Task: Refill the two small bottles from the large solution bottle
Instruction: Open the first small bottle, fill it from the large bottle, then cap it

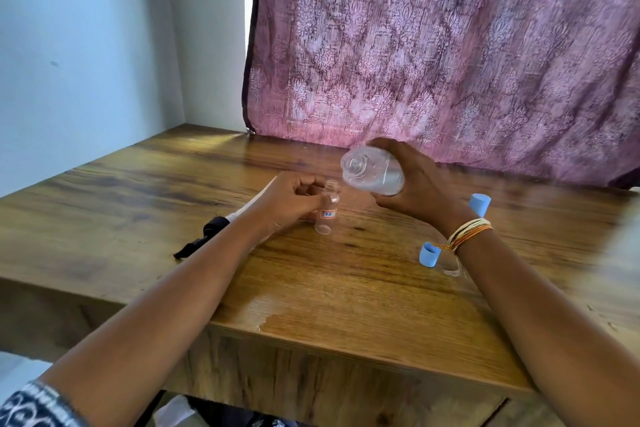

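Observation:
My right hand grips the large clear solution bottle, tipped on its side above the table with its open mouth pointing toward me and to the left. Liquid lies in its lower half. My left hand holds a small clear bottle with a red-edged label, upright on the wooden table, uncapped, just below and left of the large bottle's mouth. A second small bottle lies mostly hidden behind my right wrist, with a blue cap at its end.
A second blue cap sits on the table beyond my right wrist. A black-and-white object lies left of my left forearm. A wet patch marks the table's front edge. A pink patterned curtain hangs behind.

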